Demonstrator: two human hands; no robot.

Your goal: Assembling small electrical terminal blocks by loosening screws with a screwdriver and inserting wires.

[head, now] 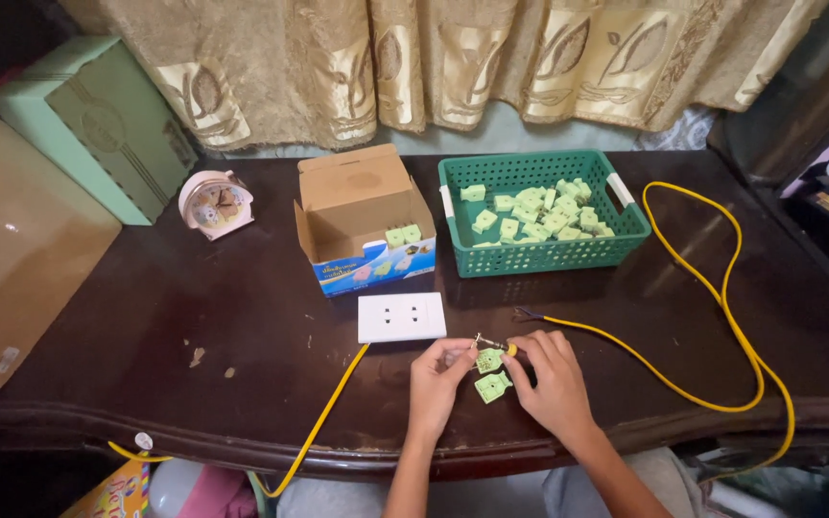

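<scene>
— Fingers first: what are they doing?

— Fingers of the left hand (pixel 438 379) are curled and pinching a small pale green plastic piece (pixel 488 361) from its left side. Fingers of the right hand (pixel 551 376) close on the same piece from the right, with a small yellow-tipped metal tool (pixel 497 347) caught between them and the piece.

— And the second green one?

— A second green piece (pixel 492 387) lies flat on the dark worktop (pixel 242 326), just below the pinched one, between the two hands and touching or nearly touching the right fingers.

— What sits to the left of the fingers?

— Far left, a tan board (pixel 21 249) and a mint-green box (pixel 98 120); nearer, a small pink alarm clock (pixel 215 203). A yellow cable (pixel 323 422) runs from the worktop's front edge up to a white socket plate (pixel 401 317), which lies just above the left fingers.

— Above them?

— An open cardboard box (pixel 362 216) holding a few green pieces, and beside it to the right a green plastic basket (pixel 539 251) with many more of the same pieces.

— To the right?

— Another yellow wire (pixel 722 317) starts with a bare end just above the right fingers, loops out across the worktop up to the basket's handle and back round toward the front edge.
</scene>
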